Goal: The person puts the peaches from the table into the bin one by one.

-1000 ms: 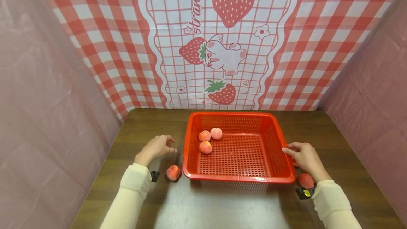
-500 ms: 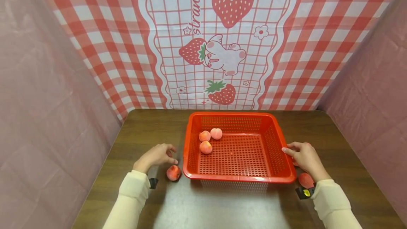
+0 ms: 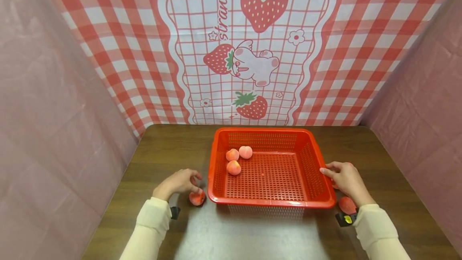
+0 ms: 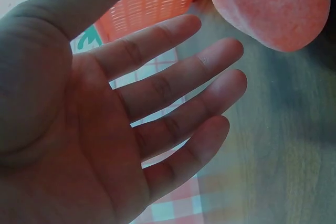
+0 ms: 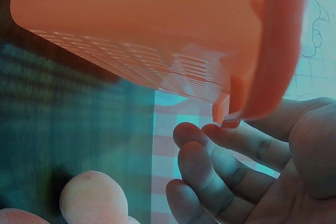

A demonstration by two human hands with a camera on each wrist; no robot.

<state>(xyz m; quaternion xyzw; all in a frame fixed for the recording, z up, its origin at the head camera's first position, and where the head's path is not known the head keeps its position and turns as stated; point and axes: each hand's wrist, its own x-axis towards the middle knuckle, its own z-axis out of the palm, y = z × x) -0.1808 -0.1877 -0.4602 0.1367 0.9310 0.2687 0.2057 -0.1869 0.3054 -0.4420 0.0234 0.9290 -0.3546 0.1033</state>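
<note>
A red rectangular plastic basket (image 3: 270,202) with perforated walls stands on the table. Three peaches (image 3: 234,167) lie at the left inside it. My right hand (image 3: 347,180) pinches the basket's right rim (image 5: 283,51), thumb over it and fingertips beneath. Left of the basket, my left hand (image 3: 180,182) hovers by a single peach (image 3: 197,198), its thumb close above the fruit. The left wrist view has the fingers loosely spread, with that peach (image 4: 273,9) beyond the fingertips; nothing is in the palm.
On the right, a peach (image 3: 347,205) lies beside my right wrist, and others are partly hidden under that hand. The right wrist view also has a peach (image 5: 94,198) below the basket wall. A checked strawberry-print cloth (image 3: 263,71) hangs behind the wooden table (image 3: 169,143).
My left hand has moved down and slightly right, from above to right beside the lone peach. The right hand and the basket have stayed in place.
</note>
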